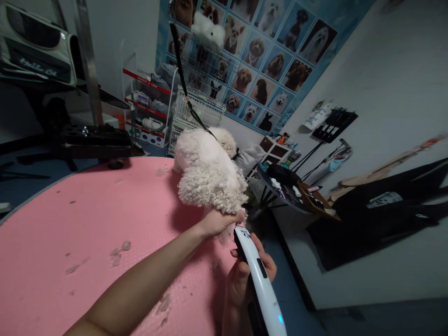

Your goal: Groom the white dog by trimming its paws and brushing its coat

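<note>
A curly white dog [210, 168] stands on the pink grooming table [115, 210], its back clipped short and its legs fluffy. A black leash [182, 74] runs up from its neck. My left hand [220, 221] is closed on the dog's leg near the table's right side, thumb by the paw; most of the grip is hidden by curls. In my right hand [241, 280] is a white hair clipper [261, 275] with a blue light lit. Its blade end points away from me, close to the paw and my left thumb; whether it touches the fur I cannot tell.
Tufts of cut fur [121, 247] lie on the table. To the right, a round tool tray [287, 186] holds grooming tools, with black aprons [371, 210] on the wall. Behind are a wire cage [199, 107] and a shelf rack [150, 102]; a metal post [89, 65] stands left.
</note>
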Tool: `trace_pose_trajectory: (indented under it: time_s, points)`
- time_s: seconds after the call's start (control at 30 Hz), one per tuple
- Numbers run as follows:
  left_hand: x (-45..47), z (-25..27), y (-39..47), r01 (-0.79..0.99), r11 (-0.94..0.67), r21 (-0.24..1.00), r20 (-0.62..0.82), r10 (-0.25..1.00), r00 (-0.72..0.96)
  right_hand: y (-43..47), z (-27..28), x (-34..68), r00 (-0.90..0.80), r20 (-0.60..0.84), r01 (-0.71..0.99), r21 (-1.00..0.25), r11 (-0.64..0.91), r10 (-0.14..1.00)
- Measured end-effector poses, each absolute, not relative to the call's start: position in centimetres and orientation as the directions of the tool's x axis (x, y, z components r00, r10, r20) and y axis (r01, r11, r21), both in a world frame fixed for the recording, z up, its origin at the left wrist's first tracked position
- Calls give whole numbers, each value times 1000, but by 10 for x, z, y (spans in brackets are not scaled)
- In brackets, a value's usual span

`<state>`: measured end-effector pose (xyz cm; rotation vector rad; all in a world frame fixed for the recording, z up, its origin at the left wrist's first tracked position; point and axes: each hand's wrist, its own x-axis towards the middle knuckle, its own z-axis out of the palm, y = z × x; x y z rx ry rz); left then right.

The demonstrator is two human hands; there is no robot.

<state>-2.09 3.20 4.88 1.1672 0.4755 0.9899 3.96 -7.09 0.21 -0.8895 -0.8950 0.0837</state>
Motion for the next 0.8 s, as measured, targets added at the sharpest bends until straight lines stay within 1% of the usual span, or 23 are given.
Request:
trace_pose_trajectory:
  time_s: [0.1,0.2,0.27,0.33,0.43,0.5,0.53,0.67,0.8]
  points:
    - [-21,49,32,-398,50,916,181,834,521,-70,0,41,662,639,251,-683,686,393]
    - [-21,51,30,-409,52,911,187,831,524,-68,0,41,642,661,269,-667,694,387]
    - [-21,52,30,-421,48,906,195,834,515,-67,-1,42,612,699,331,-650,684,369]
    - [-20,53,29,-431,48,901,193,845,498,-64,-4,45,564,762,438,-604,666,320]
    - [-19,52,30,-448,59,892,180,864,471,-58,-16,50,445,870,606,-468,643,213]
    - [-18,51,30,-465,69,883,177,867,466,-55,-25,54,378,911,673,-392,627,165]
    - [-18,51,30,-469,74,880,177,866,468,-54,-29,55,361,919,690,-377,618,156]
    - [-18,51,30,-457,80,886,159,873,460,-53,-37,57,371,914,688,-390,612,165]
    - [-20,53,30,-465,56,884,179,877,447,-52,-29,56,375,919,695,-368,618,125]
